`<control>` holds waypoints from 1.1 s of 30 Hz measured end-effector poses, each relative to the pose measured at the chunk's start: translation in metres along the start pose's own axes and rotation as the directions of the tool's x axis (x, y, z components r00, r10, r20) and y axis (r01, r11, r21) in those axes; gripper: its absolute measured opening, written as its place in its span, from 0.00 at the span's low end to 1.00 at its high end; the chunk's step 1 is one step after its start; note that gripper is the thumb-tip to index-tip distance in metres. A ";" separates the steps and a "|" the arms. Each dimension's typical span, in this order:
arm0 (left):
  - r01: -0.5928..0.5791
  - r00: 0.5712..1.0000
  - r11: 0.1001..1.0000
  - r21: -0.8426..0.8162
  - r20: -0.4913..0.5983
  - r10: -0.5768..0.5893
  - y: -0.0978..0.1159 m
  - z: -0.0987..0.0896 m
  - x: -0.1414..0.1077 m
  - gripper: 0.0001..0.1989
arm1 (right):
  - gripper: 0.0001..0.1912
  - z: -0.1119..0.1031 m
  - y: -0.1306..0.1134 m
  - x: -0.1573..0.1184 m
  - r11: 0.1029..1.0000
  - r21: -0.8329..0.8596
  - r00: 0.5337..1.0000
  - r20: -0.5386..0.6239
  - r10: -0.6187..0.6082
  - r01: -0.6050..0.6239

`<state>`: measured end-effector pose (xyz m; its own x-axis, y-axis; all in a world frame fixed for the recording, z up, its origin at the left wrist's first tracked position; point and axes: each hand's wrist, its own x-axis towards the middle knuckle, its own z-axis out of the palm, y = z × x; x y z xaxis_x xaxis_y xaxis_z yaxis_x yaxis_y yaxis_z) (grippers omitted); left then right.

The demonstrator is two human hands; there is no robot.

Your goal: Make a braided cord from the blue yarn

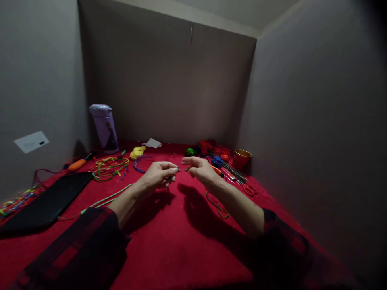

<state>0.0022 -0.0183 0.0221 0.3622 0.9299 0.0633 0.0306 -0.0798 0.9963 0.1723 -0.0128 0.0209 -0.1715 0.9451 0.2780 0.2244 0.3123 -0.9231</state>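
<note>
My left hand point(160, 174) is raised over the red cloth point(178, 241), thumb and forefinger pinched together. A tiny dark bit shows at its fingertips, too small to name. Just to the right, my right hand point(202, 171) hovers with its fingers stretched toward the left fingertips and somewhat apart, and I see nothing in it. Behind the left hand lies a loop of blue cord point(139, 164). A green-brown cord point(220, 209) rests under my right forearm, and a pale green cord point(105, 199) runs beside my left forearm.
At left are a black tray-like slab point(51, 201), an orange-handled tool point(77, 164), coiled green and yellow cords point(110, 169) and a purple flask point(104, 129). At right are red-handled scissors point(249, 190), blue yarn point(217, 161) and a red cup point(242, 160). Grey walls enclose three sides.
</note>
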 end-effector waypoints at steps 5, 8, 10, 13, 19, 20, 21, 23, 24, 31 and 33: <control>-0.073 0.993 0.988 -0.134 0.084 0.085 0.008 -0.004 -0.007 0.11 | 0.16 0.035 -0.006 -0.020 0.917 0.397 0.971 0.232 -0.057 -0.041; -0.058 0.996 0.982 -0.182 0.060 0.070 0.011 -0.006 -0.008 0.11 | 0.13 0.036 -0.001 -0.028 0.881 0.463 0.968 0.250 -0.024 -0.098; -0.052 0.998 0.979 -0.199 0.030 0.059 0.011 -0.006 -0.007 0.11 | 0.10 0.032 0.002 -0.031 0.884 0.451 0.968 0.252 0.008 -0.125; -0.039 0.999 0.978 -0.206 -0.012 0.037 0.008 -0.006 -0.004 0.12 | 0.10 0.026 0.005 -0.033 0.895 0.428 0.966 0.257 0.013 -0.126; -0.043 0.997 0.979 -0.199 -0.073 0.029 0.004 -0.006 -0.002 0.13 | 0.11 0.022 0.013 -0.030 0.870 0.478 0.973 0.230 0.009 -0.121; -0.039 0.997 0.981 -0.193 -0.075 0.025 0.004 -0.005 -0.002 0.13 | 0.12 0.022 0.015 -0.029 0.858 0.499 0.975 0.223 0.007 -0.120; -0.029 0.997 0.983 -0.184 -0.075 0.015 0.004 -0.005 -0.002 0.13 | 0.12 0.021 0.016 -0.029 0.845 0.521 0.977 0.214 0.004 -0.118; 0.010 0.998 0.990 -0.141 -0.058 -0.018 0.003 -0.004 -0.003 0.13 | 0.12 0.020 0.018 -0.028 0.824 0.556 0.982 0.189 0.005 -0.111; 0.032 0.999 0.994 -0.108 -0.034 -0.036 0.002 -0.003 -0.003 0.13 | 0.12 0.019 0.018 -0.027 0.815 0.570 0.985 0.174 0.003 -0.103; 0.103 0.976 0.989 0.107 0.181 -0.121 -0.006 0.000 -0.003 0.14 | 0.13 0.014 0.015 -0.023 0.770 0.636 0.999 0.046 0.029 -0.052; 0.091 0.978 0.986 0.139 0.173 -0.115 -0.007 0.001 -0.002 0.10 | 0.14 0.013 0.015 -0.023 0.766 0.641 0.999 0.033 0.035 -0.048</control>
<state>0.0019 -0.0200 0.0147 0.5122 0.8566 -0.0625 0.1924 -0.0435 0.9804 0.1671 -0.0310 -0.0028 -0.1945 0.9520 0.2363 -0.4342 0.1325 -0.8910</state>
